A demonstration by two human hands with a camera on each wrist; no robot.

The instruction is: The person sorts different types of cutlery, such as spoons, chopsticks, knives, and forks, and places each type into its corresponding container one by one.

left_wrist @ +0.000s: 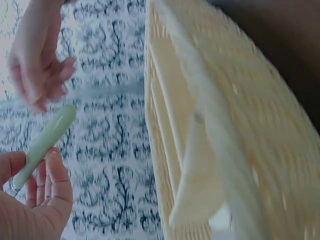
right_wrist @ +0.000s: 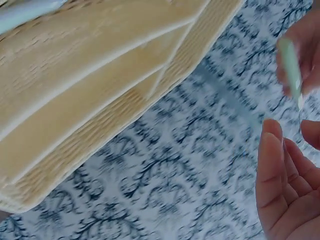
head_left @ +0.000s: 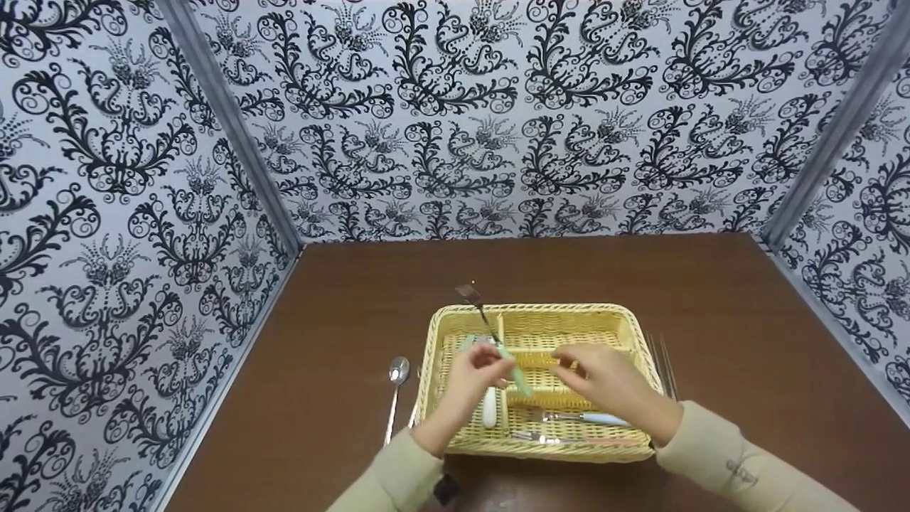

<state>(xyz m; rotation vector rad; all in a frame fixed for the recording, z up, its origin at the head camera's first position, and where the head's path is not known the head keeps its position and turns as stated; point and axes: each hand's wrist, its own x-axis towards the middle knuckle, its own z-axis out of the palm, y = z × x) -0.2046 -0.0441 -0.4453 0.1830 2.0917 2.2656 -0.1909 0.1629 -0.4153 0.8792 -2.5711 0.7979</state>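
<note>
My left hand [head_left: 469, 380] pinches a fork by its pale green handle [head_left: 521, 380] above the left part of a wicker basket [head_left: 533, 308]. The fork's metal head [head_left: 468, 291] points up toward the back left. In the left wrist view the handle [left_wrist: 52, 132] lies between thumb and fingers. My right hand [head_left: 604, 377] hovers over the right side of the basket with loosely bent fingers, apart from the handle and holding nothing. A white-handled utensil [head_left: 489, 409] lies in the left compartment, and a blue-handled one [head_left: 604, 419] in the front compartment.
A metal spoon [head_left: 398, 371] lies on the brown table [head_left: 341, 306] left of the basket. Several thin sticks [head_left: 665, 366] lie along its right side. Another utensil [head_left: 544, 439] rests at the basket's front. Patterned walls [head_left: 462, 142] enclose the table.
</note>
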